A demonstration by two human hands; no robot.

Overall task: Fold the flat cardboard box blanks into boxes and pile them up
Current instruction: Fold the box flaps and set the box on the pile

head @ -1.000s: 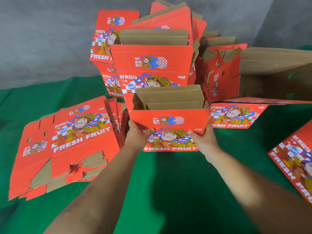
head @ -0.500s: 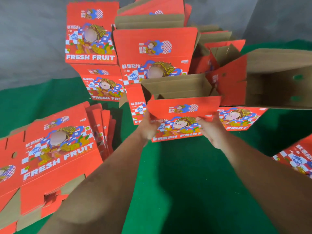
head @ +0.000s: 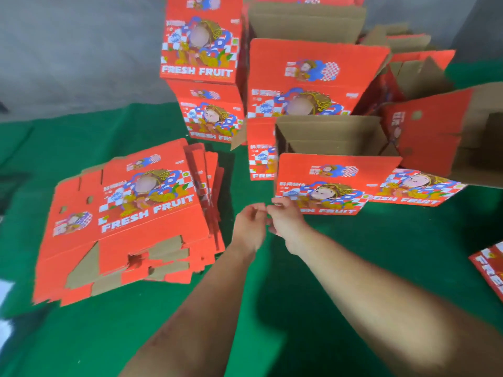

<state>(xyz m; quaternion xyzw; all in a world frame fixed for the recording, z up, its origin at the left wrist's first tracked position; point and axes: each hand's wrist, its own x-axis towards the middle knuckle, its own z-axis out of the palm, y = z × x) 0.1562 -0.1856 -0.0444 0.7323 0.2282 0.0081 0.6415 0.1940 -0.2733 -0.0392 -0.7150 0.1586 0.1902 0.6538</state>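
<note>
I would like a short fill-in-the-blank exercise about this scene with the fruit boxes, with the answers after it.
1. The stack of flat box blanks lies to the ______ of both hands.
2. The folded box nearest the hands stands with its top ______.
3. The left hand and the right hand hold ______.
4. The cloth under the boxes is ______ in colour.

Missing words: left; open; nothing; green
</note>
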